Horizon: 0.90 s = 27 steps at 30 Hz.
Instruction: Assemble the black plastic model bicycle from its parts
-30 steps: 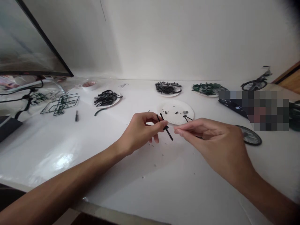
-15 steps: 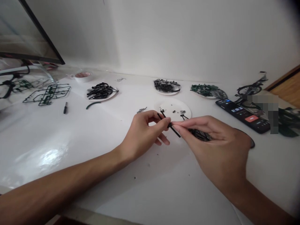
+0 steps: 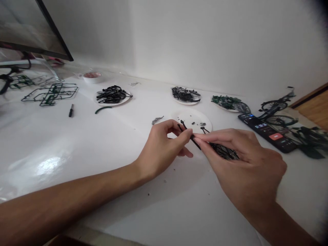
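The left hand [image 3: 164, 148] has a pinching grip on a slim black fork [image 3: 196, 143] above the glossy tabletop [image 3: 84, 136], its long axis slanting from prongs at upper left to straight stem at lower right. Its thumb hides the middle. The right hand [image 3: 247, 160] meets the fork, fingertips together; whether they grasp it, I cannot tell. That hand partly covers a spoked part [image 3: 223, 151].

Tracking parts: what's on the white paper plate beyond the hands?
On the white paper plate: a grey piece, a black piece, tiny bits. The left hand and right hand hide part of its near edge, and anything there.
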Each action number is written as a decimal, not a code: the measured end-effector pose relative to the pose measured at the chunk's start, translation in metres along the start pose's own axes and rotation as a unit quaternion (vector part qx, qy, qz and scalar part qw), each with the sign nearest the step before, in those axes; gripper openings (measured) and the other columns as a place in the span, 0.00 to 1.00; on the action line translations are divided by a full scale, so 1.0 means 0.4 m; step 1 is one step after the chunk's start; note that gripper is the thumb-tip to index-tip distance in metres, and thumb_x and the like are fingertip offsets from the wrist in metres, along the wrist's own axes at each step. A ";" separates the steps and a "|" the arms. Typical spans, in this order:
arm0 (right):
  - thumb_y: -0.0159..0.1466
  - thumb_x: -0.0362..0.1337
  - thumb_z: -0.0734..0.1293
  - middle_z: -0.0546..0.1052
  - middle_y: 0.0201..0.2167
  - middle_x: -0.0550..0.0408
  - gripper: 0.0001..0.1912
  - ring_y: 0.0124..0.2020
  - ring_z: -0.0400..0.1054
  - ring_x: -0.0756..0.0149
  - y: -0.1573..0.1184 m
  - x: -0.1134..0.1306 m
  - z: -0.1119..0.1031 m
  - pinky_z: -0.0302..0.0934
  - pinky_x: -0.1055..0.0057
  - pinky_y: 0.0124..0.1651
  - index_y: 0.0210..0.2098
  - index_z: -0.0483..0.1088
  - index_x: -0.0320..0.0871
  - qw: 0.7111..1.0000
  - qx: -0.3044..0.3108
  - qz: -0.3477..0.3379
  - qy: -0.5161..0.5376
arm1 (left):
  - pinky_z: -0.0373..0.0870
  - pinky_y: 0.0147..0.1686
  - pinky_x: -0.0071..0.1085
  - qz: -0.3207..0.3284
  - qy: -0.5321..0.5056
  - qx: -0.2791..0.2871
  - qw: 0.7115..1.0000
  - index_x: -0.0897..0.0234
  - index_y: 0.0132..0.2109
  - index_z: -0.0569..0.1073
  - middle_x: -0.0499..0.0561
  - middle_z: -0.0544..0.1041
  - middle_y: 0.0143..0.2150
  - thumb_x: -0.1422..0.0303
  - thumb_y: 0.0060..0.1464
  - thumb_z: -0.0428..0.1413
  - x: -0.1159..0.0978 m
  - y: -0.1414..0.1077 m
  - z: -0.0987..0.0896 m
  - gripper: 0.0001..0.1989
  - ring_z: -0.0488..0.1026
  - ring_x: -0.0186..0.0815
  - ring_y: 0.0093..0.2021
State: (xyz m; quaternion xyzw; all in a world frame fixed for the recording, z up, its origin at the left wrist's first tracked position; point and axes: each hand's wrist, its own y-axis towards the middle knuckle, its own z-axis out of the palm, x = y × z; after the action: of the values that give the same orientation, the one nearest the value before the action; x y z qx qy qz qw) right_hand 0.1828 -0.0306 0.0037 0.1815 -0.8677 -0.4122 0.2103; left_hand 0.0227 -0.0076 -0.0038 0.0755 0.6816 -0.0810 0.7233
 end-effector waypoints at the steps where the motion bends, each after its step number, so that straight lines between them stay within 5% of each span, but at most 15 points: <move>1: 0.59 0.32 0.74 0.81 0.28 0.60 0.05 0.31 0.75 0.65 0.001 0.000 -0.001 0.67 0.65 0.40 0.30 0.75 0.46 1.000 0.000 -0.005 -0.005 | 0.79 0.30 0.26 0.003 -0.001 0.000 1.000 0.67 0.34 0.69 0.47 0.73 0.34 0.61 0.60 0.57 0.001 0.000 0.000 0.13 0.81 0.34 0.28; 27: 0.63 0.32 0.71 0.82 0.33 0.57 0.05 0.31 0.74 0.61 0.003 -0.005 -0.008 0.65 0.58 0.42 0.37 0.74 0.49 0.998 0.043 -0.035 -0.037 | 0.78 0.32 0.27 0.027 -0.025 0.005 0.999 0.67 0.34 0.67 0.48 0.73 0.34 0.63 0.59 0.58 0.010 0.001 0.004 0.12 0.80 0.32 0.29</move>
State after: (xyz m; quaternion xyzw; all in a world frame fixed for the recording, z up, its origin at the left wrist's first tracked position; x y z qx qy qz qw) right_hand 0.1861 -0.0310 0.0060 0.2057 -0.8849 -0.3880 0.1553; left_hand 0.0247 -0.0075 -0.0077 0.0952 0.6604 -0.0666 0.7419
